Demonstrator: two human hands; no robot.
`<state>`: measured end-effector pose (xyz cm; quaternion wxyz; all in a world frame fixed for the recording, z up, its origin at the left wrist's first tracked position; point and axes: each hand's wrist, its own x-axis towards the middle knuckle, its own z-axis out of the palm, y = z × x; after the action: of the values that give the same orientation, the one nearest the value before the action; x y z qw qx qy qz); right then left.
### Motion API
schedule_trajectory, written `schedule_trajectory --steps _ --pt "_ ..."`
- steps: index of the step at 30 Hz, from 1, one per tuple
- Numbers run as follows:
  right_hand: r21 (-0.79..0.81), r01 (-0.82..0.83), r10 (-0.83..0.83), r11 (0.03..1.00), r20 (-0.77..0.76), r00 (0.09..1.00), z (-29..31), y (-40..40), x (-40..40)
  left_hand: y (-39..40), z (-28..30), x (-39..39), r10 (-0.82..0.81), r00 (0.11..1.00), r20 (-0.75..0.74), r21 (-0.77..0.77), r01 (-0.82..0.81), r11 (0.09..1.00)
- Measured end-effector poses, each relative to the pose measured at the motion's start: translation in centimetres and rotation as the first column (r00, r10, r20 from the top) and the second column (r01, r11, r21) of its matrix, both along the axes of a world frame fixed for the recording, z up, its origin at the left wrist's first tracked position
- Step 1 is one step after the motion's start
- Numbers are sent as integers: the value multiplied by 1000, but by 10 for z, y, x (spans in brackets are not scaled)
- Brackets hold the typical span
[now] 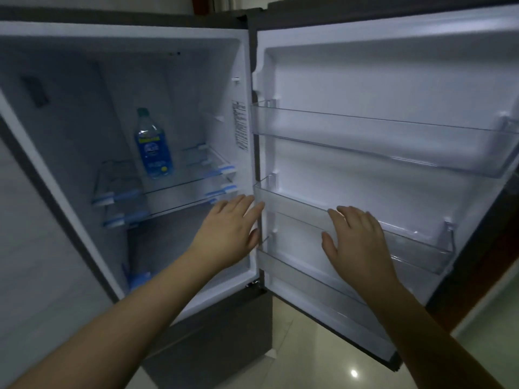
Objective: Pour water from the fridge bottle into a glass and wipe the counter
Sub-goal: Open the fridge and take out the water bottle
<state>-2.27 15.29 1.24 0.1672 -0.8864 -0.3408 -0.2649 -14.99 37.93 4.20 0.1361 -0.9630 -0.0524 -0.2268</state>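
Nearest to us, our two forearms reach forward into the open fridge. Our right hand (358,242) is spread flat with straight fingers, in front of the middle door bin (415,242), holding nothing; whether it touches the bin's rim we cannot tell. Our left hand (229,231) is likewise loose and empty, fingers extended near the hinge edge between the cabinet and the open fridge door (365,80).

Farther in, the glass shelf (179,189) carries the water bottle (153,144), standing upright and capped, alone toward the back of the compartment, well apart from both hands.

We judge this to be the very first step: fetching the bottle. No glass or worktop is in view. The next move calls for the left hand to travel deeper and up, wrap the bottle's body, and lift it clear of the shelf.
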Motion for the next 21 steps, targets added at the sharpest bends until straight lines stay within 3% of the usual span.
schedule_trajectory --steps 11,18,21 --pt "-60 -220 217 974 -57 975 21 125 -26 101 6 -57 223 975 4 -38 -222 974" --pt "-27 -276 278 961 79 957 24 214 -26 179 7 -64 272 962 26 -81 -269 960" --pt "-50 -295 297 954 45 954 27 250 -28 210 11 -67 300 954 23 -67 -298 952"
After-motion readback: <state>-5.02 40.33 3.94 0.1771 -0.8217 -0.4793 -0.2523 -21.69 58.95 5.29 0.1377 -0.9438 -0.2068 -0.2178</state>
